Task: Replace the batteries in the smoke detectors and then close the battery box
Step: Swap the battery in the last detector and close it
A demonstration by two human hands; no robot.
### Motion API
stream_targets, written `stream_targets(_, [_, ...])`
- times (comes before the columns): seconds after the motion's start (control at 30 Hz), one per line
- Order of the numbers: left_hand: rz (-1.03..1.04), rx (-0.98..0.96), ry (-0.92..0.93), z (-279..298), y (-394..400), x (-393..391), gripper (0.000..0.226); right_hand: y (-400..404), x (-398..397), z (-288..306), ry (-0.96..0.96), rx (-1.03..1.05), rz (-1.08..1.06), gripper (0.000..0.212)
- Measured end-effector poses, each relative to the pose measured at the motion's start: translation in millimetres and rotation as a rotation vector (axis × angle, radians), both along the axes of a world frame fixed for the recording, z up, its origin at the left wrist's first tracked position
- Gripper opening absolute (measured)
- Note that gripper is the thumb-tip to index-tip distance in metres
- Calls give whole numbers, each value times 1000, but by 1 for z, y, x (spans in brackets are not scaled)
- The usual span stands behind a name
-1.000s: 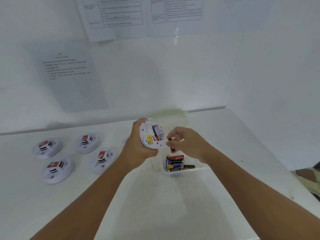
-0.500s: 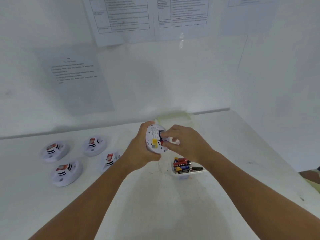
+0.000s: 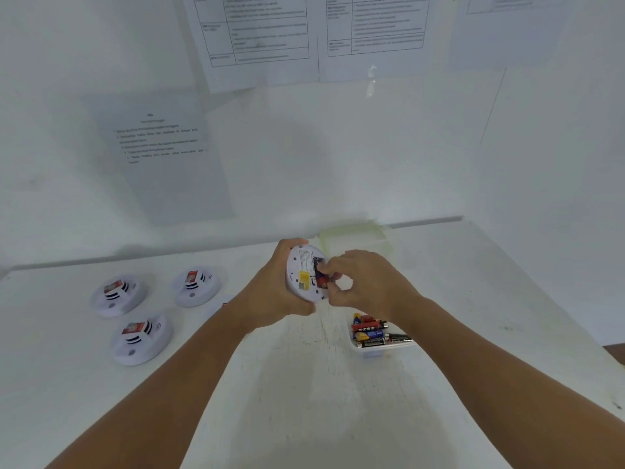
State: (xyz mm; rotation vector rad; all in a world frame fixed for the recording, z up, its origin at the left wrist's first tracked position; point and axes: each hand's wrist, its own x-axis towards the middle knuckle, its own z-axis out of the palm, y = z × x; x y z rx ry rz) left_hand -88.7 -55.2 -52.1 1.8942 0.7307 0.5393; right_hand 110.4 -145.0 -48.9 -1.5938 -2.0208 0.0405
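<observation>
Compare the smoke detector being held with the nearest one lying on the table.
The held smoke detector is tilted up off the table in the left hand, its back showing a yellow label; the right hand works at it. The nearest table detector lies flat and untouched, its vented front and red tag up. Both are round and white.

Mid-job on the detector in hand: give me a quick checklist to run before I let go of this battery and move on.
1. Held smoke detector gripped firm by left hand: ok.
2. Back side with battery bay facing the person: ok.
3. Right hand fingers at the red battery in the bay: ok.
4. Battery fully seated, polarity right: cannot tell, fingers cover it.
5. Battery box open on the table, batteries inside, within reach: ok.
6. Box lid ready behind the hands, off the box: ok.
</observation>
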Motion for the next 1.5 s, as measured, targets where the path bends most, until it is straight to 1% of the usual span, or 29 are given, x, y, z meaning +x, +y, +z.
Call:
stream_targets(0.07, [3, 5, 16, -3, 2, -1, 101, -1, -2, -1, 77, -67, -2, 33])
stream_targets(0.17, [14, 27, 20, -9, 0, 1, 102, 1, -9, -1, 293, -154, -25, 29])
stream_targets(0.3, [25, 53, 13, -13, 0, 7, 104, 8, -14, 1, 424, -214, -152, 22])
stream_targets(0.43, [37, 75, 4, -12, 4, 11, 101, 2, -6, 8, 581, -294, -246, 28])
stream_targets(0.53, [79, 108, -19, -11, 8, 16, 103, -11, 6, 11, 624, -403, -278, 27])
stream_targets(0.6, [101, 120, -29, -10, 10, 19, 105, -20, 14, 10, 587, -501, -279, 23])
stream_targets(0.7, [113, 137, -33, -9, 13, 27, 107, -31, 23, 5, 442, -565, -288, 21])
stream_targets(0.73, [113, 141, -34, -8, 13, 30, 107, -33, 26, 3, 395, -561, -298, 24])
stream_targets(0.8, [109, 147, -42, -6, 13, 35, 108, -34, 32, 2, 365, -507, -326, 26])
stream_targets(0.93, [92, 161, -49, -2, 14, 43, 107, -23, 52, 6, 316, -362, -391, 19])
stream_targets(1.03, [92, 176, -47, 1, 17, 47, 107, -7, 67, 10, 275, -372, -415, 16])
stream_targets(1.27, [106, 182, -13, 5, 27, 54, 108, 40, 95, -1, -11, -519, -364, 24])
stream_targets(1.4, [119, 172, 0, 4, 34, 59, 107, 61, 100, -5, -221, -572, -302, 30])
stream_targets(1.5, [125, 175, 8, 2, 38, 63, 107, 71, 102, -8, -335, -618, -248, 28])
